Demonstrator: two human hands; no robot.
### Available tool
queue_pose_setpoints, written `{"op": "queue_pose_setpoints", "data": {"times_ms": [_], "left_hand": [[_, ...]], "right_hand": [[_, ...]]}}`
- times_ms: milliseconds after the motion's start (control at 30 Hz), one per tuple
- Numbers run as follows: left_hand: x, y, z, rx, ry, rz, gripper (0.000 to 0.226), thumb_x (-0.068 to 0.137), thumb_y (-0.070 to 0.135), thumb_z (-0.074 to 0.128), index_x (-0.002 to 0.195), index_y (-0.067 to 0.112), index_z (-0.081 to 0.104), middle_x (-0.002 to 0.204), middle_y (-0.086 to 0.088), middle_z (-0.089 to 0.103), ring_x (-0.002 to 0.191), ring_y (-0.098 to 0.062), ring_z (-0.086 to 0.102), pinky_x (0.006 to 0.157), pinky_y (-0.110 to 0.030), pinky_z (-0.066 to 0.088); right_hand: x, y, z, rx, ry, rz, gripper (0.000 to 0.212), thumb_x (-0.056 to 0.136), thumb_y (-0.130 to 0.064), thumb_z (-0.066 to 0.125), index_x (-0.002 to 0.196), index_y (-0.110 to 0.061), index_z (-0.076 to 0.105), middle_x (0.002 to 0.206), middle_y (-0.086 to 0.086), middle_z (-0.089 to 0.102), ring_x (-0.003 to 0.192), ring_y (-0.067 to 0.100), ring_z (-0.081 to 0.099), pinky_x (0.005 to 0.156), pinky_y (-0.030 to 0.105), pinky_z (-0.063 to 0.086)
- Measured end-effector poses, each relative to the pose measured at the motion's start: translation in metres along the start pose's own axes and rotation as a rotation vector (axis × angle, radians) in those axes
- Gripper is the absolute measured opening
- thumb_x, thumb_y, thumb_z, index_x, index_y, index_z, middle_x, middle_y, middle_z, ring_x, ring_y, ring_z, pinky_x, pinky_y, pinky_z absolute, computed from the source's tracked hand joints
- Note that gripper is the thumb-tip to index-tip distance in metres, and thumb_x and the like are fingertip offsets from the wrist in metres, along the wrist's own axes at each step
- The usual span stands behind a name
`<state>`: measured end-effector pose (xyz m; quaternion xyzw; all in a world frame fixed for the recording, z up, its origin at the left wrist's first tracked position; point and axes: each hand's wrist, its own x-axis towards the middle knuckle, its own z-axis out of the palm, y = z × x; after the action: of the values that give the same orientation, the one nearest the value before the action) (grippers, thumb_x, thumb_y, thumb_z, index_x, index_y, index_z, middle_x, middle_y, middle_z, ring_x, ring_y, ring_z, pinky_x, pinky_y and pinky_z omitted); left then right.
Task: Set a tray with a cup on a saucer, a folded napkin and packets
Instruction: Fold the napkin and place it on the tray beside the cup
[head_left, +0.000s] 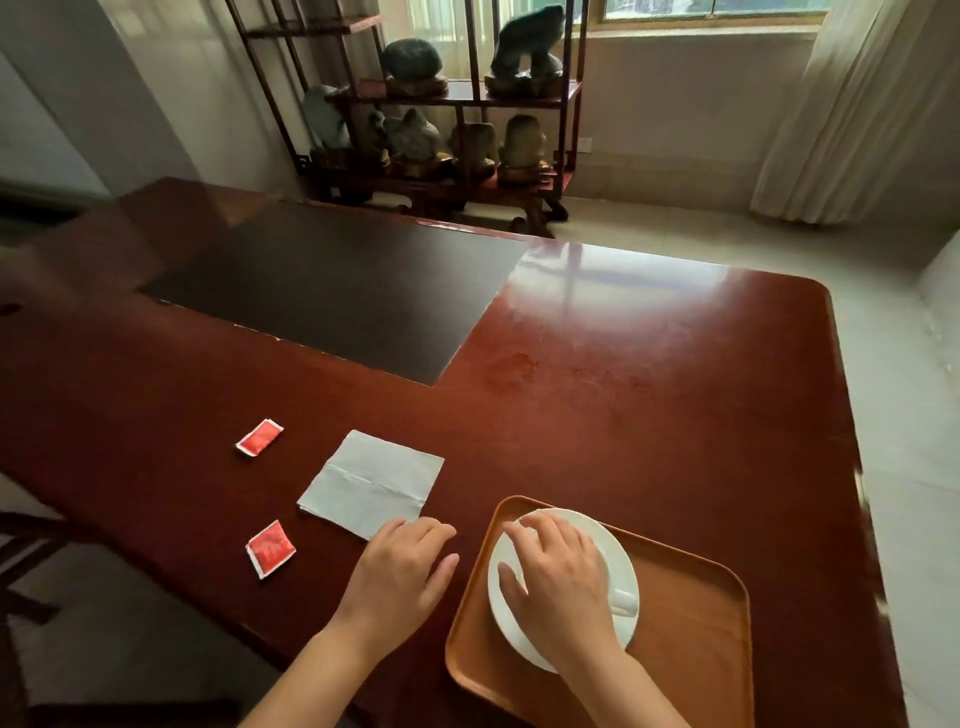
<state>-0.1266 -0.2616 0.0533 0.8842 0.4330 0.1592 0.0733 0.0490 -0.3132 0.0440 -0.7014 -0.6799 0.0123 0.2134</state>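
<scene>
An orange-brown tray (691, 644) lies at the table's near right. On it sits a white saucer (631, 569) carrying a white cup (621, 597), handle pointing right. My right hand (558, 577) covers the cup from above, fingers wrapped over its rim. My left hand (402, 574) rests flat on the table just left of the tray, its fingertips at the near corner of a white napkin (371, 480) lying flat with a crease. Two red packets lie left of the napkin: one farther (258, 437), one nearer (270, 548).
The dark red wooden table (649, 374) has a black inlaid panel (332, 291) in its middle and a rounded right edge. A shelf of ornamental stones (441, 119) stands behind the table, with curtains (862, 114) at the right.
</scene>
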Motion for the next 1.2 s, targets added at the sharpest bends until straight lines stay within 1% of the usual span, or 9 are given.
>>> {"op": "queue_pose_setpoints", "data": {"times_ms": [133, 333, 533, 667, 800, 833, 1033, 1133, 1200], "left_hand": [[-0.003, -0.029, -0.006, 0.045, 0.050, -0.081, 0.025, 0.072, 0.015, 0.080, 0.094, 0.013, 0.070, 0.086, 0.003, 0.071, 0.077, -0.016, 0.067, 0.084, -0.039, 0.053], [-0.001, -0.103, -0.005, 0.052, 0.006, -0.163, 0.031, 0.072, 0.015, 0.079, 0.101, 0.011, 0.070, 0.094, 0.000, 0.072, 0.088, -0.019, 0.069, 0.091, -0.047, 0.049], [0.010, -0.184, 0.005, 0.032, -0.099, -0.165, 0.033, 0.075, 0.014, 0.077, 0.107, 0.008, 0.068, 0.104, -0.006, 0.071, 0.098, -0.024, 0.067, 0.098, -0.054, 0.041], [0.020, -0.222, 0.012, 0.030, -0.166, -0.203, 0.040, 0.076, 0.017, 0.076, 0.112, 0.006, 0.064, 0.114, -0.010, 0.067, 0.108, -0.027, 0.063, 0.097, -0.055, 0.042], [0.027, -0.240, 0.018, 0.011, -0.236, -0.278, 0.044, 0.079, 0.022, 0.072, 0.117, 0.005, 0.059, 0.115, -0.011, 0.064, 0.108, -0.029, 0.060, 0.089, -0.045, 0.048], [0.028, -0.242, 0.021, 0.011, -0.250, -0.287, 0.046, 0.079, 0.024, 0.071, 0.118, 0.004, 0.058, 0.116, -0.011, 0.063, 0.109, -0.028, 0.059, 0.088, -0.044, 0.049], [0.018, -0.238, 0.039, 0.080, -0.360, -0.307, 0.066, 0.084, 0.033, 0.064, 0.138, 0.005, 0.039, 0.142, -0.013, 0.044, 0.135, -0.027, 0.037, 0.103, -0.041, 0.041], [0.017, -0.235, 0.041, 0.038, -0.375, -0.313, 0.066, 0.080, 0.025, 0.071, 0.136, 0.004, 0.044, 0.141, -0.018, 0.046, 0.132, -0.032, 0.041, 0.100, -0.045, 0.043], [0.017, -0.238, 0.043, -0.061, -0.355, -0.338, 0.069, 0.079, 0.022, 0.071, 0.139, 0.009, 0.039, 0.142, -0.014, 0.044, 0.133, -0.028, 0.037, 0.102, -0.042, 0.039]], "right_hand": [[0.019, -0.026, 0.008, 0.000, -0.017, -0.052, 0.038, 0.059, -0.029, 0.081, 0.094, -0.020, 0.069, 0.094, -0.001, 0.069, 0.094, 0.022, 0.067, 0.080, 0.036, 0.055], [0.051, -0.082, 0.044, -0.052, -0.093, 0.034, 0.049, 0.053, -0.029, 0.085, 0.099, -0.020, 0.071, 0.106, 0.003, 0.071, 0.103, 0.023, 0.066, 0.083, 0.042, 0.055], [0.077, -0.137, 0.097, -0.086, -0.180, 0.175, 0.053, 0.065, -0.028, 0.080, 0.115, -0.018, 0.065, 0.128, 0.009, 0.062, 0.123, 0.028, 0.054, 0.093, 0.049, 0.048], [0.091, -0.156, 0.131, -0.121, -0.224, 0.228, 0.057, 0.075, -0.033, 0.070, 0.129, -0.020, 0.054, 0.142, 0.011, 0.048, 0.133, 0.029, 0.042, 0.101, 0.053, 0.038], [0.097, -0.157, 0.162, -0.159, -0.259, 0.317, 0.054, 0.088, -0.038, 0.034, 0.140, -0.021, 0.040, 0.151, 0.009, 0.035, 0.140, 0.029, 0.028, 0.113, 0.054, 0.016], [0.098, -0.155, 0.168, -0.158, -0.273, 0.333, 0.056, 0.089, -0.039, 0.030, 0.141, -0.021, 0.039, 0.151, 0.009, 0.034, 0.140, 0.029, 0.026, 0.112, 0.054, 0.015], [0.096, -0.140, 0.202, -0.190, -0.394, 0.366, 0.059, 0.089, -0.044, 0.029, 0.143, -0.021, 0.035, 0.152, 0.009, 0.033, 0.140, 0.029, 0.026, 0.107, 0.059, 0.023], [0.091, -0.136, 0.212, -0.185, -0.390, 0.374, 0.060, 0.089, -0.045, 0.029, 0.145, -0.023, 0.030, 0.153, 0.008, 0.029, 0.142, 0.028, 0.022, 0.111, 0.059, 0.016], [0.089, -0.135, 0.216, -0.181, -0.370, 0.376, 0.061, 0.089, -0.046, 0.031, 0.146, -0.023, 0.028, 0.154, 0.007, 0.028, 0.142, 0.027, 0.020, 0.111, 0.057, 0.011]]}}
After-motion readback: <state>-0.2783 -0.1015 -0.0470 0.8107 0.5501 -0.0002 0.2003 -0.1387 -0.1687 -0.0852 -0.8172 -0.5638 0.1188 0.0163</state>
